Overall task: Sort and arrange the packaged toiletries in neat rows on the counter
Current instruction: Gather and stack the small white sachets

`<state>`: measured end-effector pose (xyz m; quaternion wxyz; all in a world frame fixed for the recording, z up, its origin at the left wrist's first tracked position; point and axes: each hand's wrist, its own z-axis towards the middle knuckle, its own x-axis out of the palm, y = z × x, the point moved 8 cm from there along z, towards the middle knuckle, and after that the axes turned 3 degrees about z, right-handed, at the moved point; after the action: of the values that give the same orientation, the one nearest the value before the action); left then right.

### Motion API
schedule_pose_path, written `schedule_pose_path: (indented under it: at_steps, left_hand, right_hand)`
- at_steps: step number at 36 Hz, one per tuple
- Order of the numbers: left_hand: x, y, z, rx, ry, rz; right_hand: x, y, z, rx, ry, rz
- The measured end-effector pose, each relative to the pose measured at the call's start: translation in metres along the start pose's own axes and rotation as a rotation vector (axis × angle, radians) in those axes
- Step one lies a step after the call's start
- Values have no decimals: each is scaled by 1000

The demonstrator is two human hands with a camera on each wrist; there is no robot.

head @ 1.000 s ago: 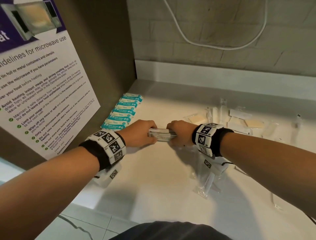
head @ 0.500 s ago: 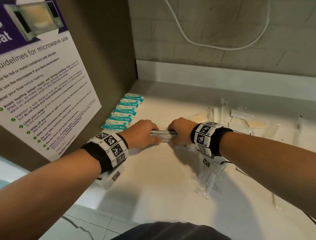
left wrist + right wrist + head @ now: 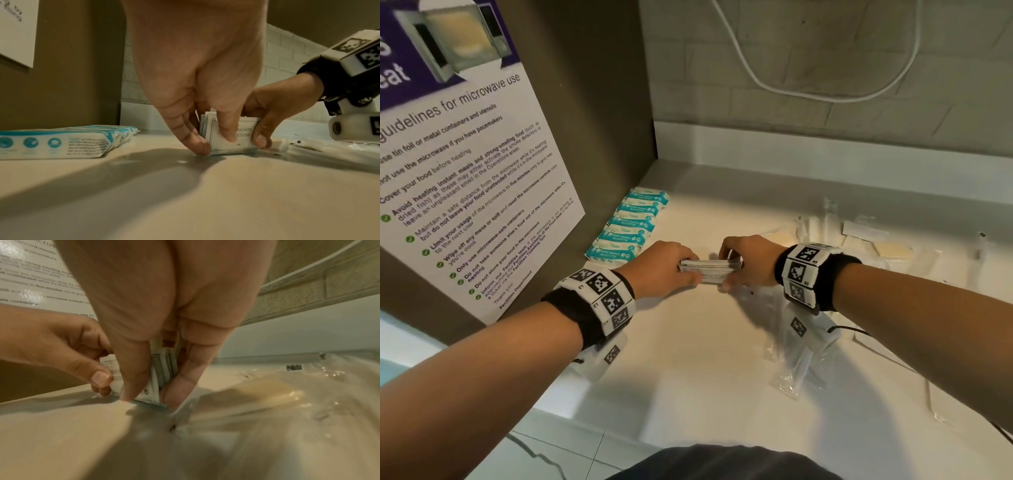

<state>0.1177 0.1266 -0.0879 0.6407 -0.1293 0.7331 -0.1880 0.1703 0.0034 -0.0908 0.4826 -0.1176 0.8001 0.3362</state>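
Observation:
A stack of white shampoo sachets (image 3: 710, 266) (image 3: 228, 138) (image 3: 158, 378) stands on edge on the pale counter (image 3: 688, 359), squeezed between both hands. My left hand (image 3: 664, 270) (image 3: 205, 142) pinches its left end with thumb and fingers. My right hand (image 3: 746, 262) (image 3: 144, 395) pinches the right end the same way. A neat row of teal-and-white wipe packs (image 3: 630, 228) (image 3: 61, 142) lies along the left wall, just left of my left hand.
Loose clear-wrapped items (image 3: 801, 356) and soap packets (image 3: 893, 250) are scattered on the counter's right side. A brown side panel with a microwave poster (image 3: 465, 178) bounds the left. A white cable (image 3: 825, 92) hangs on the back wall.
Both hands have stayed on the sachet stack, shifting it slightly; the stack now sits squarer on the counter.

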Motion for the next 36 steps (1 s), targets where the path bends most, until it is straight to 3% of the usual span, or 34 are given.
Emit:
schedule_pose_path:
  at_steps: [13,28,36]
  left_hand:
    - [-3,11,0,-74,-44,-62]
    - [-41,22,41,-90,2,-182]
    - [-55,40,82,-225,-50,-435]
  right_hand:
    - [-3,1,4,1,-56,-91]
    - [-44,-18,31,87,-98,150]
    - [-57,-35,59,179,-70,418]
